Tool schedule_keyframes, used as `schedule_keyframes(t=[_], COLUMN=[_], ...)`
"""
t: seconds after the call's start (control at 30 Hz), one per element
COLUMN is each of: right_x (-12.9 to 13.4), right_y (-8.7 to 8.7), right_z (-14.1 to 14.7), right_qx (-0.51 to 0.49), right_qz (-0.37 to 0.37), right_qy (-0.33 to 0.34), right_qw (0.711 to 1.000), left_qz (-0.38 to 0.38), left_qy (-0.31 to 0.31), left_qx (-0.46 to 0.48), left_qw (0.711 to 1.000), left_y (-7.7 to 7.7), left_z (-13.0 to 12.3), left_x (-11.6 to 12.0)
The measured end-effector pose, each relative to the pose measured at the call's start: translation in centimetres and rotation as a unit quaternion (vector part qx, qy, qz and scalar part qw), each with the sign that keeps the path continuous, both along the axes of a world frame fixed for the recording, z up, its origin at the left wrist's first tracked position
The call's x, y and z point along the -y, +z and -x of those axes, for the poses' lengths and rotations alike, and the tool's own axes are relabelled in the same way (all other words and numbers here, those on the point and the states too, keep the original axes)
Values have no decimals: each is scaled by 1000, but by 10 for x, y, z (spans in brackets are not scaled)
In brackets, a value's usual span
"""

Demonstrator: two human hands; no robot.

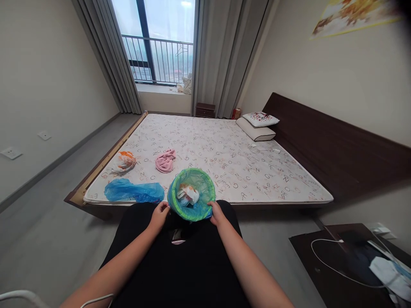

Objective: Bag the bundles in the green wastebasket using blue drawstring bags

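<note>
Closest, a lined bin [172, 194] sits between the knees [227, 208]; the right hand [217, 212] grips its rim [210, 182], while the left hand [159, 215], fingers curled, meets its side, hold unclear. Probably light, liner [203, 191] slippery; best grasped by the rim. Beyond, a blue bag [133, 191] lies on the mattress [221, 139].

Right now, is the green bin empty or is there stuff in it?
The bin isn't empty: a crumpled white-and-orange wad shows inside, below the green rim. What's underneath it, I cannot tell.
</note>
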State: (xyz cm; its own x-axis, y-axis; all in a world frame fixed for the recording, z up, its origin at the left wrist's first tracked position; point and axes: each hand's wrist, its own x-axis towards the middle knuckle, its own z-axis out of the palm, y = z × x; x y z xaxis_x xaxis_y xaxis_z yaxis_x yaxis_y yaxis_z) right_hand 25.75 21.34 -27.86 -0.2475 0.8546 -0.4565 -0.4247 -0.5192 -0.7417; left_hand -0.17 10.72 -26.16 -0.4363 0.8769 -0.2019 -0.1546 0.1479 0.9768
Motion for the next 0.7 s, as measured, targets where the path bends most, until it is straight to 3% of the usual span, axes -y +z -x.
schedule_keyframes(t=[0.7], right_x=[-3], right_y=[-14], right_z=[4], right_qx=[-5], right_qz=[-20], right_qy=[-24], right_qw=[999], left_qz=[28], left_qy=[77], left_qx=[240], left_qw=[967], left_y=[-4], left_z=[15], left_x=[-5])
